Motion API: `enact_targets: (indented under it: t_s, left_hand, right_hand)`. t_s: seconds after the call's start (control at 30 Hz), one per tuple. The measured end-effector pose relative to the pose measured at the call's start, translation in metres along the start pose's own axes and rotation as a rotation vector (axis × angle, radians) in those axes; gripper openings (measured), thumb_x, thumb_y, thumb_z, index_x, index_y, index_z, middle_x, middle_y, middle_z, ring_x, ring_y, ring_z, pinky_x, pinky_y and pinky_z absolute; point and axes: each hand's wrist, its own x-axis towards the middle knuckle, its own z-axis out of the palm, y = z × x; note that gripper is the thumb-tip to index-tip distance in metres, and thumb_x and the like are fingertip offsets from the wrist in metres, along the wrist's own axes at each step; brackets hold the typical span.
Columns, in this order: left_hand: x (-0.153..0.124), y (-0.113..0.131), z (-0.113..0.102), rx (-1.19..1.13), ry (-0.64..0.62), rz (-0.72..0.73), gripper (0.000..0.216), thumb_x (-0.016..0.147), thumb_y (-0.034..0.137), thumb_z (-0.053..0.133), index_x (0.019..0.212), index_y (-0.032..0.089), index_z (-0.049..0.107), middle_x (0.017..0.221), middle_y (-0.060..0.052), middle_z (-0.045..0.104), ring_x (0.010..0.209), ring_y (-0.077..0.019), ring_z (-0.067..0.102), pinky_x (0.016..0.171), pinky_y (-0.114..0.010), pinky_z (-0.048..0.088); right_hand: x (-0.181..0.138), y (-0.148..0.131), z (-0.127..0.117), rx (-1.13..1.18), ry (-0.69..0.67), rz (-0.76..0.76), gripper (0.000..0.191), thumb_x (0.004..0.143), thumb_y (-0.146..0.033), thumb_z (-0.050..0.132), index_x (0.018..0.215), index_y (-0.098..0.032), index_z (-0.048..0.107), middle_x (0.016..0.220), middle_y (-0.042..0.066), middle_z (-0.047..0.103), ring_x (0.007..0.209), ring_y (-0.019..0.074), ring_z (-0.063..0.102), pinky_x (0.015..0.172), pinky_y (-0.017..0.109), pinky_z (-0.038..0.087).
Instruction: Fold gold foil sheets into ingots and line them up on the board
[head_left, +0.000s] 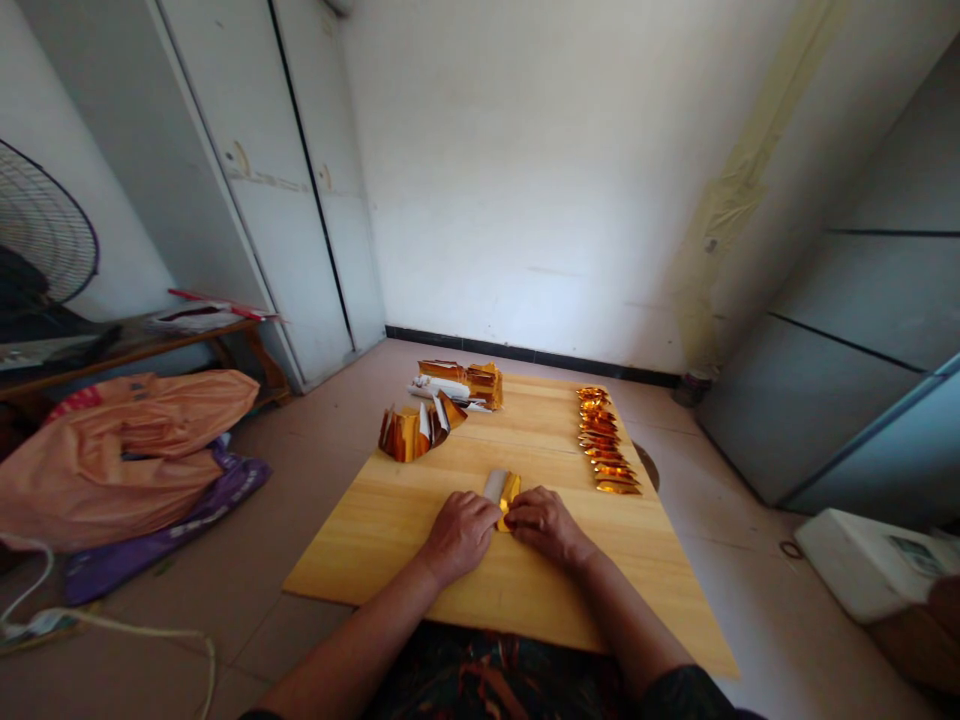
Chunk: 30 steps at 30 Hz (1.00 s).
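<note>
Near the middle of the wooden board [390, 540], toward its near edge, the left hand [459, 535] and right hand [546, 525] press side by side on a gold foil paper [504, 490], fingers pinching its near end flat. Along the right edge lies a row of folded gold pieces [606, 440]; at the far left corner sit loose foil stacks [431, 415].
</note>
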Motion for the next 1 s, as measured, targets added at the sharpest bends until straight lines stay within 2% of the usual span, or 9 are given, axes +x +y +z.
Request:
enact_targets:
  t_s: [0.2, 0.4, 0.53, 0.67, 0.77, 0.87, 1.0]
  left_hand:
    - [-0.004, 0.002, -0.003, -0.003, -0.013, 0.011, 0.019, 0.084, 0.018, 0.053, 0.096, 0.026, 0.064, 0.099, -0.002, 0.064, 0.093, -0.0177, 0.052, 0.081, -0.034, 0.037]
    - [0.001, 0.004, 0.005, 0.061, 0.038, -0.031, 0.009, 0.084, 0.026, 0.057, 0.086, 0.022, 0.064, 0.089, -0.003, 0.066, 0.087, -0.0181, 0.053, 0.080, -0.036, 0.034]
    - [0.003, 0.005, 0.010, 0.097, 0.093, -0.031, 0.015, 0.088, 0.022, 0.050, 0.083, 0.022, 0.064, 0.080, -0.001, 0.065, 0.081, -0.0165, 0.053, 0.081, -0.037, 0.033]
    - [0.001, 0.005, 0.011, 0.096, 0.135, -0.036, 0.018, 0.090, 0.022, 0.048, 0.080, 0.022, 0.064, 0.078, -0.001, 0.065, 0.080, -0.0157, 0.053, 0.086, -0.039, 0.031]
    - [0.000, 0.007, 0.011, 0.107, 0.128, -0.066, 0.018, 0.088, 0.021, 0.050, 0.076, 0.020, 0.063, 0.080, -0.001, 0.065, 0.081, -0.0164, 0.053, 0.085, -0.039, 0.032]
    - [0.001, 0.008, 0.012, 0.110, 0.117, -0.085, 0.015, 0.086, 0.019, 0.051, 0.075, 0.020, 0.062, 0.082, -0.002, 0.065, 0.082, -0.0169, 0.052, 0.083, -0.038, 0.033]
    - [0.001, 0.009, 0.012, 0.107, 0.108, -0.096, 0.015, 0.086, 0.019, 0.051, 0.077, 0.020, 0.063, 0.084, -0.002, 0.065, 0.082, -0.0168, 0.052, 0.084, -0.039, 0.033]
  right_hand:
    - [0.002, 0.001, 0.002, 0.004, 0.017, 0.001, 0.020, 0.087, -0.036, 0.054, 0.095, -0.030, 0.071, 0.102, 0.002, 0.067, 0.094, 0.0175, 0.057, 0.086, 0.031, 0.037]
    - [0.010, 0.007, 0.007, 0.005, 0.042, -0.035, 0.030, 0.093, -0.035, 0.043, 0.082, -0.023, 0.069, 0.087, 0.003, 0.067, 0.083, 0.0150, 0.057, 0.079, 0.027, 0.038]
    - [0.019, 0.010, 0.016, -0.021, 0.061, -0.016, 0.038, 0.095, -0.035, 0.037, 0.072, -0.018, 0.063, 0.072, 0.004, 0.062, 0.070, 0.0133, 0.055, 0.067, 0.023, 0.039]
    - [0.024, 0.010, 0.019, -0.019, 0.105, -0.045, 0.042, 0.095, -0.037, 0.035, 0.068, -0.018, 0.060, 0.069, 0.004, 0.059, 0.064, 0.0125, 0.052, 0.061, 0.023, 0.038]
    - [0.021, 0.008, 0.013, 0.068, 0.078, -0.118, 0.041, 0.095, -0.039, 0.036, 0.070, -0.019, 0.062, 0.071, 0.004, 0.061, 0.068, 0.0135, 0.055, 0.065, 0.024, 0.041]
    - [0.012, 0.008, 0.004, 0.167, 0.065, -0.173, 0.034, 0.092, -0.043, 0.043, 0.081, -0.020, 0.067, 0.083, 0.006, 0.066, 0.082, 0.0161, 0.058, 0.076, 0.028, 0.044]
    - [0.005, 0.010, 0.003, 0.199, 0.079, -0.140, 0.024, 0.087, -0.040, 0.053, 0.090, -0.022, 0.069, 0.099, 0.007, 0.066, 0.094, 0.0178, 0.058, 0.084, 0.031, 0.043]
